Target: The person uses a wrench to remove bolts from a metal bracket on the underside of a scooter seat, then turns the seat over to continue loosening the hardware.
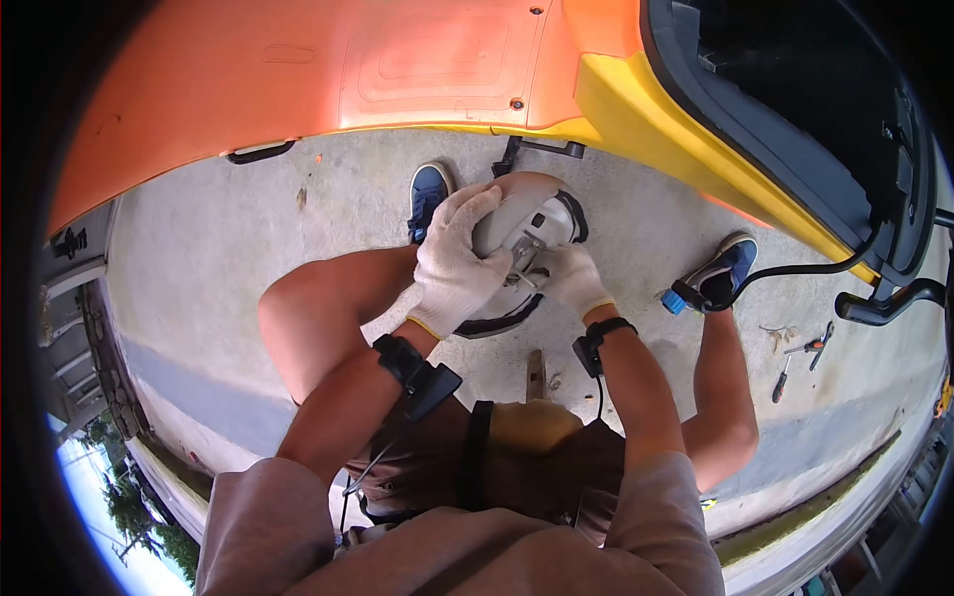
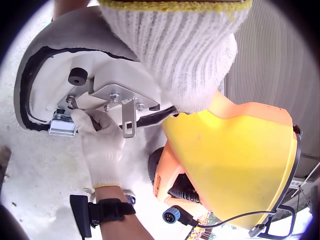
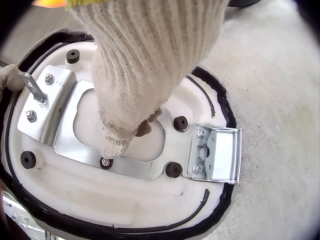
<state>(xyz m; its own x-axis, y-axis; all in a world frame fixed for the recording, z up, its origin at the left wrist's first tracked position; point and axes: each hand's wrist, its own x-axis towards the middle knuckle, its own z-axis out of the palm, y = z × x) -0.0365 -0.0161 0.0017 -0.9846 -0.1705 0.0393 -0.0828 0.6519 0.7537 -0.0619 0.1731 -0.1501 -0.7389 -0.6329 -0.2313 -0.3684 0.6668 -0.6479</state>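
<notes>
I see the person's gloved left hand (image 1: 457,248) clamped on the side edge of a padded seat (image 3: 90,202), its thumb end just beside an upright slotted metal tab (image 2: 129,118). The seat is between the person's bent legs, over the concrete floor (image 1: 219,209), its white underside turned towards my cameras (tilted, as I see it).

The gloved right hand (image 1: 571,276) has its fingers curled in at a nut (image 3: 105,162) along the edge of the metal mounting plate (image 3: 137,167); whether they pinch it, I cannot tell. At one end edge of the seat I make out a hinged bracket (image 3: 225,155), with black rubber bumpers (image 3: 28,160) around the plate.

Beyond the seat stands an orange-and-yellow body panel (image 1: 427,60). Towards the floor's right edge lie a screwdriver (image 1: 780,385) and pliers (image 1: 821,346), near each other.
</notes>
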